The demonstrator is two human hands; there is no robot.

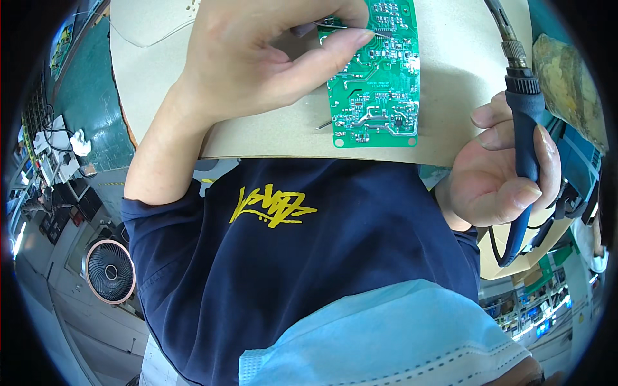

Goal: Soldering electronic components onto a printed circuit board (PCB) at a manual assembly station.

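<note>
The left hand (257, 61) pinched one thin silvery solder wire (331, 26) over one flat green circuit board (376, 77). The right hand (502, 167) closed its grip around one blue-handled, metal-tipped soldering iron (524, 122) above the beige tabletop (450, 64).

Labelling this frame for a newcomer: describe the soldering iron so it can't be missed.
Start at the tan work board and go to its right edge. The right hand grips the soldering iron: a dark blue handle, metal shaft pointing up, unlike the flat green circuit board.

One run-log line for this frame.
left hand: pinching thin solder wire over green circuit board | right hand: gripping blue-handled soldering iron, tip out of view
</note>
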